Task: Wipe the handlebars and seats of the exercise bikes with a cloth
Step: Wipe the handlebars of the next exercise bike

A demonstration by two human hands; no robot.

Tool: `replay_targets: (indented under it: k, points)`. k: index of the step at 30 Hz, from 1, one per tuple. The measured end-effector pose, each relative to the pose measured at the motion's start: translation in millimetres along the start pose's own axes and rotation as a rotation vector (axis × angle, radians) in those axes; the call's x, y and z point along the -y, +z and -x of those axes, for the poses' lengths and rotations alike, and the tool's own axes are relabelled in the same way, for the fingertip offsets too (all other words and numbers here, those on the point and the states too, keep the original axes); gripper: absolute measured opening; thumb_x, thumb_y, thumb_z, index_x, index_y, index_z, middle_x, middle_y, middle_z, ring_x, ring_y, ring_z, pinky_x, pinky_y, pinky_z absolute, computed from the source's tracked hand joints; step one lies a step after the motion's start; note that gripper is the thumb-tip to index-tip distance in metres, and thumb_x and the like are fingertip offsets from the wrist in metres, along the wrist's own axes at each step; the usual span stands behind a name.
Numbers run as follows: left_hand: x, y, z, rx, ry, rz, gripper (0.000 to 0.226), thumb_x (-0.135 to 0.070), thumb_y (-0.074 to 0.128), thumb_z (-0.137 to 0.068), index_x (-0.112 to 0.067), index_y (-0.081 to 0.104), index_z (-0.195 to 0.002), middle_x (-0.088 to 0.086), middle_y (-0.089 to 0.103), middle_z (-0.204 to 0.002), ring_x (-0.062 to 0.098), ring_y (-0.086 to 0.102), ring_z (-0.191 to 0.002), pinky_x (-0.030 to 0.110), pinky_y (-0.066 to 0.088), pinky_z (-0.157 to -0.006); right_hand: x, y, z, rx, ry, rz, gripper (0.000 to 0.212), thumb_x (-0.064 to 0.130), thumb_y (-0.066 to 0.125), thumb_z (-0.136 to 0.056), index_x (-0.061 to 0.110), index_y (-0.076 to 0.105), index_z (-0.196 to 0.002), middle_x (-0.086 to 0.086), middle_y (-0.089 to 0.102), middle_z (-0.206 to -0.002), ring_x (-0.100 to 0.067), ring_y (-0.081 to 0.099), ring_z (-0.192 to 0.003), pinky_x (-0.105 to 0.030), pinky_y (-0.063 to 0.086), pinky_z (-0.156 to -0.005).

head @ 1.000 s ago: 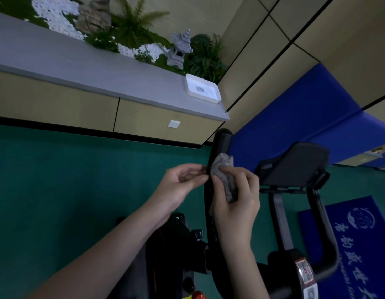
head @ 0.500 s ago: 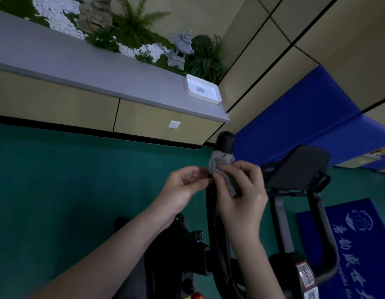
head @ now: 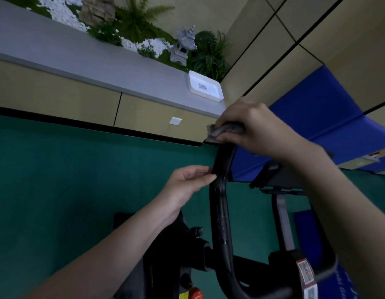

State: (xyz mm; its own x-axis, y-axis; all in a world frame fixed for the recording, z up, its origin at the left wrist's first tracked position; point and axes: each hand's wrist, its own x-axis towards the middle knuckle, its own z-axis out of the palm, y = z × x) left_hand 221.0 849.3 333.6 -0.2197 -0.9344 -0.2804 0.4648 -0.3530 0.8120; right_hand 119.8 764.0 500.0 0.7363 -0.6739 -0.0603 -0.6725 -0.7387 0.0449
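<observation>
A black handlebar of an exercise bike rises up the middle of the view. My right hand grips a grey cloth wrapped over the bar's top end. My left hand sits lower, its fingertips touching the left side of the bar with the fingers fairly straight. The bike's console is partly hidden behind my right forearm. No seat shows in the frame.
Green floor lies to the left. A grey counter with a white tray, plants and a stone lantern runs along the wall. Blue mats lean at the right. A red knob is on the frame below.
My right hand has slid the cloth up the handlebar to its top end. My left hand stays against the bar lower down.
</observation>
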Motion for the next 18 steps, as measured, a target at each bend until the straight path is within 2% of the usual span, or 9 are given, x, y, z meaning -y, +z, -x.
replay_targets:
  k: [4,7,10,12,15,18]
  points:
    - [2,2,-1,0.002,-0.055,0.044,0.026,-0.025,0.073,-0.076,-0.020,0.071,-0.101,-0.005,0.074,-0.100,0.005,0.066,-0.095,0.021,0.045,-0.083,1,2,-17,0.289,-0.023,-0.069,0.018,0.024,0.075,-0.082,0.014,0.074,-0.096,0.002,0.069,-0.095,-0.013,0.057,-0.097,-0.029,0.045,-0.085]
    - [3,2,0,0.016,-0.060,0.096,0.019,-0.034,0.075,-0.064,-0.028,0.076,-0.082,-0.010,0.074,-0.089,-0.001,0.066,-0.085,0.025,0.043,-0.084,11,13,-22,0.503,-0.071,-0.006,0.014,0.027,0.072,-0.084,0.019,0.072,-0.095,0.006,0.070,-0.092,-0.011,0.059,-0.092,-0.031,0.047,-0.084]
    - [4,-2,1,0.049,-0.057,0.102,0.032,-0.040,0.074,-0.059,-0.028,0.076,-0.088,-0.010,0.074,-0.096,0.000,0.066,-0.090,0.029,0.043,-0.088,14,15,-24,0.592,-0.125,0.006,0.012,0.026,0.072,-0.084,0.021,0.072,-0.095,0.007,0.070,-0.090,-0.009,0.060,-0.086,-0.030,0.049,-0.082]
    - [5,-4,-1,0.046,-0.066,0.109,0.039,-0.038,0.075,-0.060,-0.023,0.073,-0.096,-0.008,0.074,-0.099,0.003,0.066,-0.095,0.029,0.043,-0.091,8,10,-25,0.592,-0.100,-0.018,0.015,0.026,0.072,-0.085,0.020,0.072,-0.098,0.006,0.070,-0.094,-0.009,0.061,-0.089,-0.030,0.049,-0.083]
    - [4,-3,-5,0.035,-0.081,0.095,0.036,-0.029,0.076,-0.069,-0.019,0.070,-0.104,-0.005,0.074,-0.101,0.007,0.066,-0.099,0.027,0.045,-0.091,-1,9,-22,0.447,-0.023,-0.097,0.020,0.026,0.072,-0.084,0.017,0.072,-0.102,0.007,0.067,-0.098,-0.011,0.060,-0.094,-0.026,0.047,-0.085]
    - [1,2,-7,0.024,-0.054,0.084,0.029,-0.018,0.073,-0.078,-0.013,0.069,-0.106,-0.004,0.073,-0.096,0.002,0.067,-0.089,0.016,0.048,-0.081,-3,17,-8,0.276,0.012,-0.180,0.019,0.019,0.071,-0.085,0.011,0.071,-0.102,0.003,0.065,-0.098,-0.014,0.059,-0.095,-0.021,0.044,-0.084]
